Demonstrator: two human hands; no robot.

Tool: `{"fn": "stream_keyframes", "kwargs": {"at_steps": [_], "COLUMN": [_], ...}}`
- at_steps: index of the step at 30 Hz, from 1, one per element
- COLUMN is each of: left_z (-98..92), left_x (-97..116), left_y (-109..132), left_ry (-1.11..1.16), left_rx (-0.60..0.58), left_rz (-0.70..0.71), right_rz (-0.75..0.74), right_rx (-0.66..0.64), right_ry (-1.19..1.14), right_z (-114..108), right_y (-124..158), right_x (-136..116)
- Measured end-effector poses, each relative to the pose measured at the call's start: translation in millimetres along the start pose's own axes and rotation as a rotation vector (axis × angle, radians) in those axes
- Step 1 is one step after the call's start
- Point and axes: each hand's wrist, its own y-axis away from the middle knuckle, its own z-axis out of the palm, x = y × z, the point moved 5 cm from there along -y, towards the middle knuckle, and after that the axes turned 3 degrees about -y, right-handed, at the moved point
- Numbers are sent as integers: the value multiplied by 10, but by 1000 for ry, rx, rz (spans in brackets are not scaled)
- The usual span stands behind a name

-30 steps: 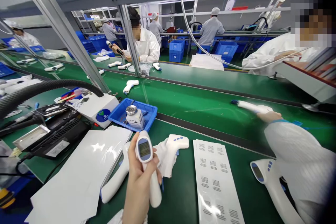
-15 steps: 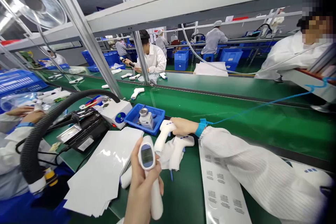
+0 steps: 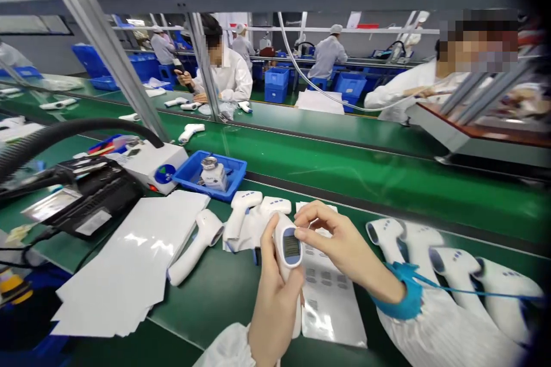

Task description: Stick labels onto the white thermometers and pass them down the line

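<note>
In my left hand (image 3: 275, 309) is a white infrared thermometer (image 3: 282, 266), held upright with its lit display facing me. My right hand (image 3: 333, 238) is bent over the upper right edge of that display. Its thumb and index fingertips are close together there, and anything between them is too small to make out. Just behind lie two more white thermometers (image 3: 244, 199) on a crumpled white wrapping. Another thermometer (image 3: 196, 246) rests to the left, against a stack of white sheets (image 3: 124, 264). Under my right forearm is a printed label sheet (image 3: 331, 315).
Several thermometers (image 3: 456, 264) lie at the right by my sleeve. A blue tray (image 3: 236, 183) with a metal-capped bottle (image 3: 213, 175) stands behind, beside a white box (image 3: 161, 163) and black hose (image 3: 86, 126). A green conveyor (image 3: 344, 166) crosses behind; co-workers sit beyond. A blue cord trails from my right wrist.
My right hand has left the thermometer near the blue tray and come to the display of the one in my left hand. The view has turned right and down.
</note>
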Motion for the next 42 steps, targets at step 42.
{"fn": "stream_keyframes", "kwargs": {"at_steps": [42], "left_z": [512], "left_x": [-754], "left_y": [36], "left_ry": [81], "left_rx": [-272], "left_rz": [-292], "right_rz": [136], "right_rx": [238], "right_ry": [96], "right_z": [-280], "right_y": [768], "right_x": [572]}}
